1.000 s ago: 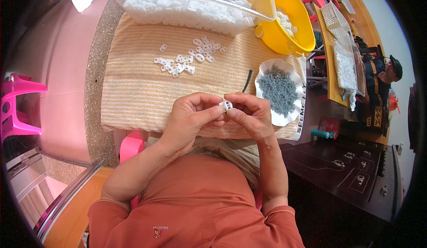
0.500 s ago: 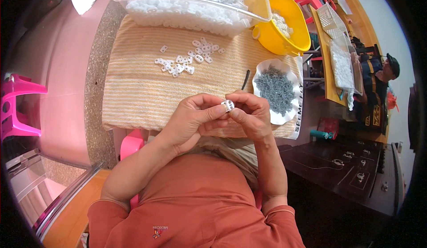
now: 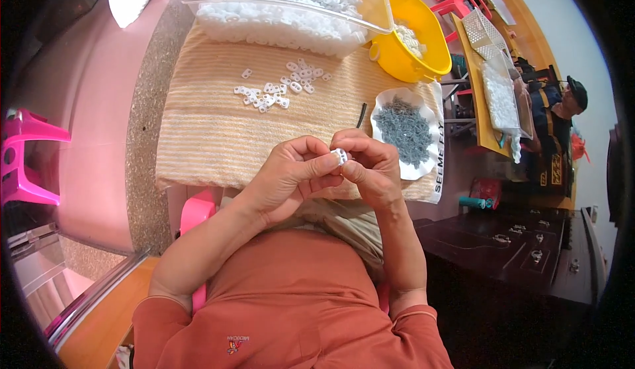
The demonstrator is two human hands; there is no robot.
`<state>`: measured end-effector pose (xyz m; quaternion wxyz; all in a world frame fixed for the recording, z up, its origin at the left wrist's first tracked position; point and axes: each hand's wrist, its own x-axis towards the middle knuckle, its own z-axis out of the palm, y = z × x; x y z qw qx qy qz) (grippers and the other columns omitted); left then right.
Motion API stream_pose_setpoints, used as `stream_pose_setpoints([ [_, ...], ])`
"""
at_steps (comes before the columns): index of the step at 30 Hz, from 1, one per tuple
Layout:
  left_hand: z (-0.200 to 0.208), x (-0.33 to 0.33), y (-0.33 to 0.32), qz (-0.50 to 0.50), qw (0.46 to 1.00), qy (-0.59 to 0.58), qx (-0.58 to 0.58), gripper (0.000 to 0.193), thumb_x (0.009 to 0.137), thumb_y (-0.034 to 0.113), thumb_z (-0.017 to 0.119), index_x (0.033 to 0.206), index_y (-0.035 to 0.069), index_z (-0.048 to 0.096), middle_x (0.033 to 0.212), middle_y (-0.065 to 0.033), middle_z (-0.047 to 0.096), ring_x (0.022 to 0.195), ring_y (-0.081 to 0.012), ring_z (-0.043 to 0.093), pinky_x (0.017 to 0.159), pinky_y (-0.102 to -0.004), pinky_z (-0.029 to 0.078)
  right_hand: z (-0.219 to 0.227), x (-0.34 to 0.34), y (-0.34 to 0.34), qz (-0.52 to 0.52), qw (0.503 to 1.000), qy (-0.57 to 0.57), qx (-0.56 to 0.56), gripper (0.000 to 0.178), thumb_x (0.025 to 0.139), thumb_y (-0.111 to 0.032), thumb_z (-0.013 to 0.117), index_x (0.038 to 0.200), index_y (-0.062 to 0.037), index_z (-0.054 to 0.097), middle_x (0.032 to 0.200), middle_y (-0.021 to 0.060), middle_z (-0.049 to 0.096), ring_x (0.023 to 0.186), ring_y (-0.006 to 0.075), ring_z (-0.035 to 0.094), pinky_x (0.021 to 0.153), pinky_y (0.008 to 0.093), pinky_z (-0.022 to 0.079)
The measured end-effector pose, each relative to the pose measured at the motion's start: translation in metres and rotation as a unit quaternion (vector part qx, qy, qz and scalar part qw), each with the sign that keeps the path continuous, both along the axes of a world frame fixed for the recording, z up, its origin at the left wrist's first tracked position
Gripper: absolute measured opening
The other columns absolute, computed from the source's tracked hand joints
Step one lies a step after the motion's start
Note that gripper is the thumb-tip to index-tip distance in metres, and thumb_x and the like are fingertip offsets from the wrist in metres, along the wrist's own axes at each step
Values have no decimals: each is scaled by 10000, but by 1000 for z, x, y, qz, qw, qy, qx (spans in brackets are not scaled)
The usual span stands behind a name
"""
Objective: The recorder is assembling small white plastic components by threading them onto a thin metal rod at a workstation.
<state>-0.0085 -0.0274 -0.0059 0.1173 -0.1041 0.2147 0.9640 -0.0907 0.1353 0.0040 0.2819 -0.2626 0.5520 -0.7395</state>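
Above the near edge of the towel, both my hands meet at one small white plastic piece (image 3: pixel 340 156) with dark holes. My left hand (image 3: pixel 291 174) pinches its left side between thumb and fingers. On the other side, my right hand (image 3: pixel 372 168) grips it with thumb and fingertips, which partly cover it. Beyond my hands, similar loose white pieces (image 3: pixel 264 96) with holes lie scattered in a pile. Close to my right hand is a white wavy-edged dish (image 3: pixel 426 165) heaped with small grey screws (image 3: pixel 402 127). A thin black stick (image 3: pixel 362 115) lies left of the dish.
A striped towel (image 3: pixel 198 131) covers the table. At the far side stand a clear bin (image 3: pixel 278 0) full of white pieces and a yellow basin (image 3: pixel 433 45) with off-white pieces. Pink stools (image 3: pixel 30 164) stand around. Another person (image 3: pixel 562 104) sits at right beside a wooden table (image 3: pixel 493 134).
The view has shifted slightly, so the table's things sit a little differently in the picture. Both hands keep their pinch on the white piece, which seems slightly turned.
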Motion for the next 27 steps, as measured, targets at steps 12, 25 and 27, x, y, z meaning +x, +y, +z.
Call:
stream_pose_setpoints([
  [12,2,10,13,3,998,54,-36,78,864,84,677,855,53,605,842,-41,646,759,-130,636,716,-269,558,1,14,13,-7,998,59,-14,260,808,-23,703,1059,19,649,1062,106,586,970,155,564,831,270,472],
  [25,1,9,20,-53,996,59,-35,101,865,90,677,886,51,586,871,-67,646,761,-160,652,727,-281,566,20,19,29,-40,995,73,46,191,822,59,660,1010,35,638,964,97,612,852,148,614,735,253,524],
  [27,1,9,19,-54,997,47,-20,103,867,93,675,883,51,583,899,-79,649,768,-149,644,732,-277,565,28,16,31,-76,991,79,76,186,824,67,653,1006,33,643,915,83,625,808,138,625,719,252,535],
])
